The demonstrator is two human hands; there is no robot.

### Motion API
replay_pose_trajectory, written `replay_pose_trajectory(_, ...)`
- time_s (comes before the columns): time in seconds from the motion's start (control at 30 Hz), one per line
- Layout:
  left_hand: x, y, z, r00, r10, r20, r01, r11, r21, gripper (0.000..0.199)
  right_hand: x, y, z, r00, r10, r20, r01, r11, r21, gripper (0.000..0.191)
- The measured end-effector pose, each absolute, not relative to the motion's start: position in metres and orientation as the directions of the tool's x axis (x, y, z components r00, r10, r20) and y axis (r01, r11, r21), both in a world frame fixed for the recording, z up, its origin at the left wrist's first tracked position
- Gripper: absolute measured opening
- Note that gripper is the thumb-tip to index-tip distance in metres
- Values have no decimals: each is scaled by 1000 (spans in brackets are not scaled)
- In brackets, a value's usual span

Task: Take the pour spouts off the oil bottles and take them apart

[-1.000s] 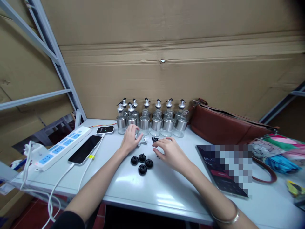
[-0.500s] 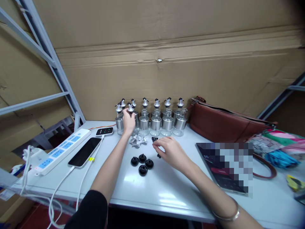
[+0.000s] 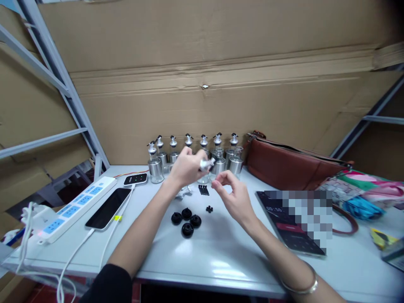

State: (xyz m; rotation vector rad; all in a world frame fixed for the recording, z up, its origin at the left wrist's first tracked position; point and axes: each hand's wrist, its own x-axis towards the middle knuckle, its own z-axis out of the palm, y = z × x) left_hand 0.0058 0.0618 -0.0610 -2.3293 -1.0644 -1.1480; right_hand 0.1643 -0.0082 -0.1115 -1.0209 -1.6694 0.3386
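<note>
My left hand [image 3: 186, 168] was closed around a silver pourer top [image 3: 206, 164], its thumb and fingers pinching it so that the spout pointed over to the right, above the bench [image 3: 151, 256] and in front of the row of bottles. My hand hid whatever lay behind the pourer top, so I could not tell whether glass was joined to it. My right hand [image 3: 236, 202] was just beside it, lower and to the right, palm turned inward, thumb and forefinger curled toward each other; I could not tell whether a tiny part sat between the tips.

Below my hands, on the bench, lay a row of slim black levers [image 3: 203, 190] and, nearer me, a cluster of small black pieces [image 3: 209, 209]. Four round black stoppers [image 3: 187, 229] were grouped to the left of that cluster, and loose silver pieces [image 3: 185, 191] lay partly behind my left forearm.

Steel-sleeved glass bottles [image 3: 155, 168] stood upright along the cardboard [image 3: 151, 105], some topped with pourers, others open-necked. To the left were a power strip [image 3: 78, 208], a smartphone [image 3: 109, 209] and a small white-edged device [image 3: 135, 179]; to the right, a brown bag [image 3: 287, 164] and a tablet [image 3: 287, 223].
</note>
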Motion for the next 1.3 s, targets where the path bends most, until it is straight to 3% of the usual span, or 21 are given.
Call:
replay_pose_trajectory(0.1,24,54,-71,718,388,578,617,-738,-272,15,169,-4,-110,36,832,553,310,517,-798,44)
replay_pose_trajectory(0.2,37,52,-78,810,380,446,550,-755,-356,8,173,2,-111,66,894,443,273,410,-870,57)
replay_pose_trajectory(0.33,37,54,-74,780,445,440,590,-757,-281,5,172,3,-112,61,864,500,330,456,-827,53)
replay_pose_trajectory(0.5,28,55,-66,766,470,437,572,-809,-132,7,170,-1,-109,-64,639,766,532,672,-516,44)
replay_pose_trajectory(0.6,30,50,-63,770,459,442,560,-819,-126,7,173,-3,-106,-88,563,822,562,710,-426,40)
replay_pose_trajectory(0.87,29,34,-57,781,493,384,582,-798,-157,12,171,-11,-106,-33,653,756,518,658,-546,45)
replay_pose_trajectory(1.1,31,30,-60,780,532,329,613,-755,-231,10,168,-8,-115,29,819,573,361,526,-770,47)
replay_pose_trajectory(1.3,31,31,-60,765,555,328,628,-755,-187,12,170,-7,-114,28,814,581,405,522,-751,49)
